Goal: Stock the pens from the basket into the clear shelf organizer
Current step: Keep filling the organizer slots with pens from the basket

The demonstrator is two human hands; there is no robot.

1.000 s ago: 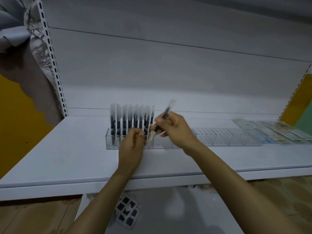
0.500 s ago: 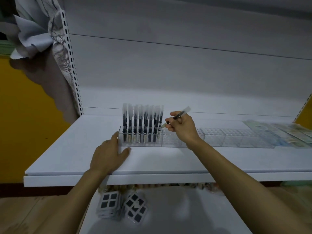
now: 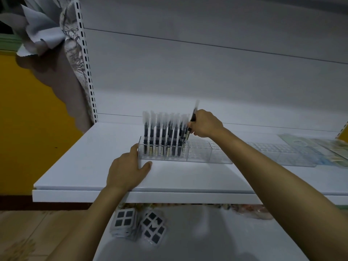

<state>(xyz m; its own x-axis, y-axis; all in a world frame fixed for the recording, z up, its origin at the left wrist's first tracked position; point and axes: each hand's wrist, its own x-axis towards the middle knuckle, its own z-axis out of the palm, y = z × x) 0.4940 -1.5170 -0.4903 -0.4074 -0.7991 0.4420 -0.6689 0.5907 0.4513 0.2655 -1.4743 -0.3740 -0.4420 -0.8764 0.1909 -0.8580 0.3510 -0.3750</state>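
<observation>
Holding: my right grip is clamped on one pen, thumb and fingers curled round the barrel just under the cap; the pen stands nearly upright, cap up.
Pen position: just beside the right end of the row of pens, with its lower end at the top of the clear organizer. I cannot tell whether the tip has entered a cell.
Left grip: my left grip holds nothing, its fingers straight and flat on the shelf, touching the organizer's left end wall.
Pen handling: I judge it light, stiff and slim, with a smooth barrel that could twist in a loose pinch. I would hold the barrel, not the cap, which might pull off, and leave the lower end free.
Organizer handling: thin clear plastic, probably light enough to slide on the smooth shelf, so bracing its end makes sense to me.
Pen looks: dark barrel, frosted translucent cap, pale gold section near the bottom.
Organizer looks: long, transparent, gridded into small cells; the left part is filled and the right part is bare.
Further out: a second organizer lies to the right and puzzle cubes sit on the shelf below. No basket is in view.
</observation>
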